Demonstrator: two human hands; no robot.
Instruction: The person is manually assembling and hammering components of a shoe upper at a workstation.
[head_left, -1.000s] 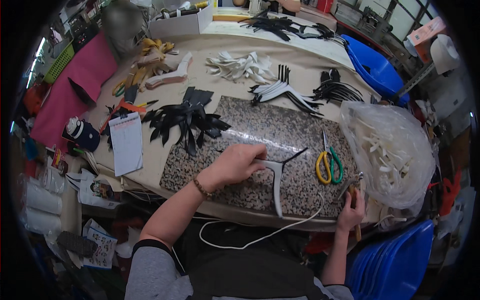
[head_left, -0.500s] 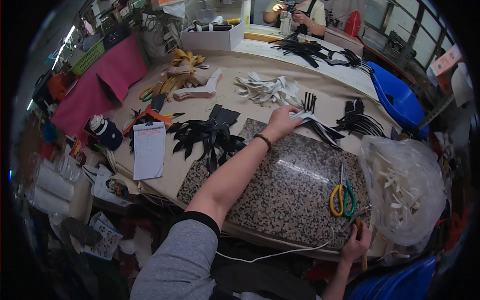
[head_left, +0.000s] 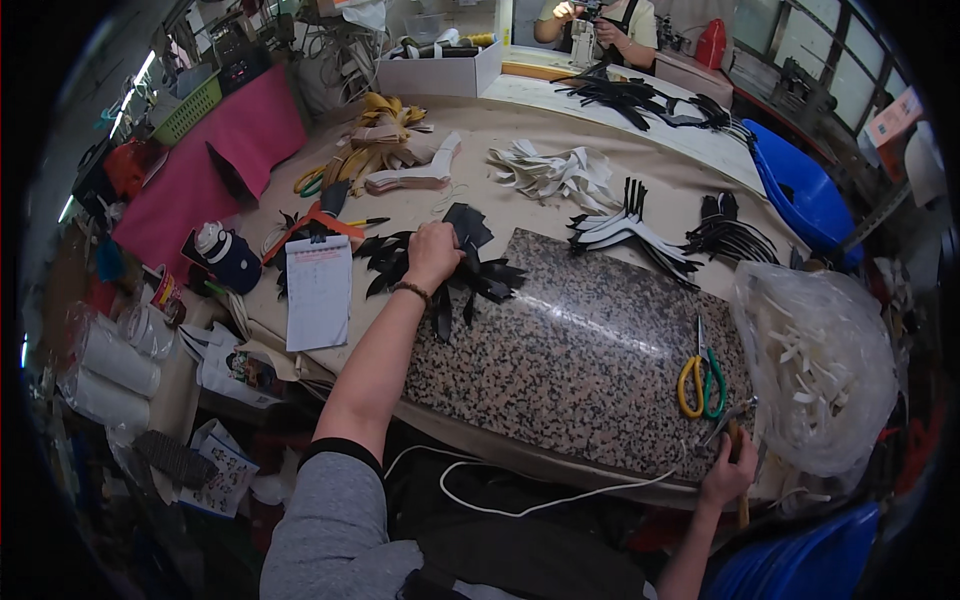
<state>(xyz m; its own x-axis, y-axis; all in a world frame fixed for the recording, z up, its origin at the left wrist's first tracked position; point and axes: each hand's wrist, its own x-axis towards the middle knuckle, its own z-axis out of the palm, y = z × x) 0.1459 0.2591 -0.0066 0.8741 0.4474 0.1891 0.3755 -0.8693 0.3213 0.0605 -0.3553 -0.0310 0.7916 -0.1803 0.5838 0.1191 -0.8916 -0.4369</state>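
Note:
My left hand [head_left: 433,256], reaching forward, has its fingers curled onto a pile of black leather-like strips [head_left: 493,280] at the stone slab's left corner. Its fingertips are partly hidden. At the slab's near right corner, my right hand [head_left: 728,476] is closed round the wooden handle of a hammer [head_left: 743,510]. The speckled stone slab [head_left: 560,390] lies in front of me. Scissors [head_left: 703,385] with one yellow and one green handle rest on it by the hammer head. White and black strips [head_left: 632,232] lie in a fanned stack at the slab's far edge.
A clear plastic bag [head_left: 815,370] of white scraps sits right of the slab. Farther back lie white strips [head_left: 555,172], black strips [head_left: 728,228] and tan pieces [head_left: 415,175]. A clipboard [head_left: 318,292] and a dark bottle [head_left: 222,255] stand left. Another person [head_left: 620,35] works beyond the table.
My left hand has let go of the white and black strips at the far edge and moved left onto the black pile. My right hand keeps hold of the hammer. The view has shifted slightly.

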